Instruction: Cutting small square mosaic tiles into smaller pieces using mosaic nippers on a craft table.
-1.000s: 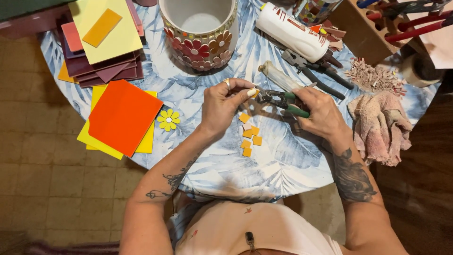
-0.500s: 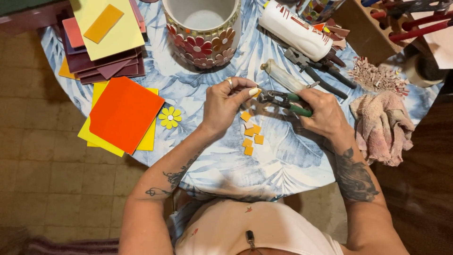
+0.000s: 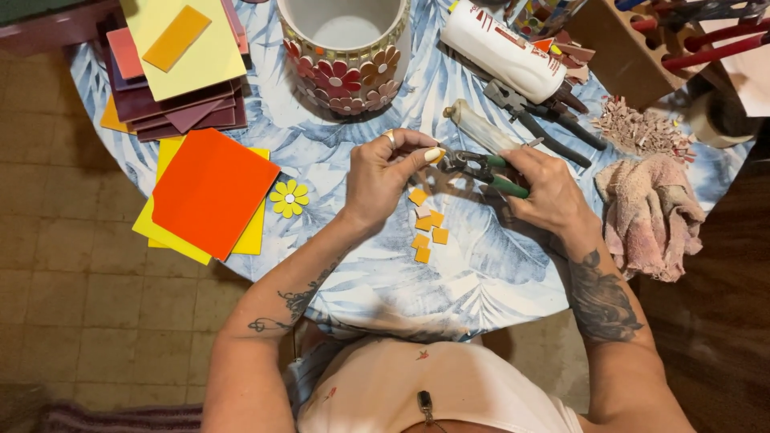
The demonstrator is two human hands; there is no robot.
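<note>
At the upper left of the frame sits your stack of maroon, pink and pale yellow flat tiles [image 3: 172, 76], and below it a large orange square tile [image 3: 210, 191] lies on top of yellow ones, with a small yellow flower-shaped piece [image 3: 289, 197] just beside its right edge. At top centre stands the round white pot with a band of red and orange mosaic flowers [image 3: 346, 56]. Just below it, your left hand [image 3: 387, 178] is pinched shut, thumb and forefinger holding a small yellowish tile chip [image 3: 438, 155] right at the nose of the green-handled tile nippers [image 3: 485, 170]. Under your hands a loose cluster of little orange tile squares [image 3: 425, 226] rests on the blue-and-white leaf-print tablecloth [image 3: 449, 289]. Your right hand [image 3: 547, 192] is closed around the nipper handles. Further right lie dark pliers [image 3: 545, 128], a white glue bottle [image 3: 501, 52] and a crumpled pink rag [image 3: 651, 212] near the table's right edge
</note>
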